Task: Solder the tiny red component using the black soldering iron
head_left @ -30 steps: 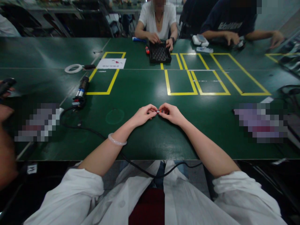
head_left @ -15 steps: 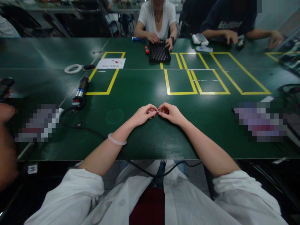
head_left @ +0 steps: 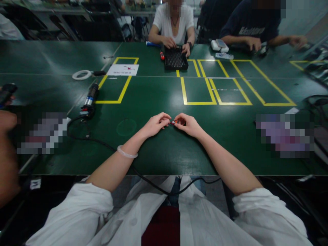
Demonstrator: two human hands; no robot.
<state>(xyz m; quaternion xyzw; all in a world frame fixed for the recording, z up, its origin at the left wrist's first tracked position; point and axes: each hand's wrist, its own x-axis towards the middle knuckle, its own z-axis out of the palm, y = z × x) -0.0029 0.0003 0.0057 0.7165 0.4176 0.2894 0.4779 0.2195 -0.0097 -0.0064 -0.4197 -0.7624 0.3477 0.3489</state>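
Note:
Over the green tabletop (head_left: pixel 153 157), close to its near edge, my two hands meet at the fingertips. My right hand (head_left: pixel 189 125) is closed in a pinch on a small orange-red and silver piece (head_left: pixel 173 122); its kind is too small to make out. From the other side my left hand (head_left: pixel 155 124) is closed too, thumb and fingers together at the piece's left end. Most of the piece is hidden by the fingers. A pale bangle (head_left: pixel 127 152) circles my left wrist.
A black power tool (head_left: pixel 90 97) with a cable lies left. Behind it are a white coil (head_left: pixel 81 75) and a printed sheet (head_left: pixel 123 69). Yellow tape rectangles mark the table. Across, a person's hands work in a black tray (head_left: pixel 176 63) beside a red item (head_left: pixel 162 56).
My fingertips have drawn slightly apart, so more of the small piece shows between them. The view has shifted a little.

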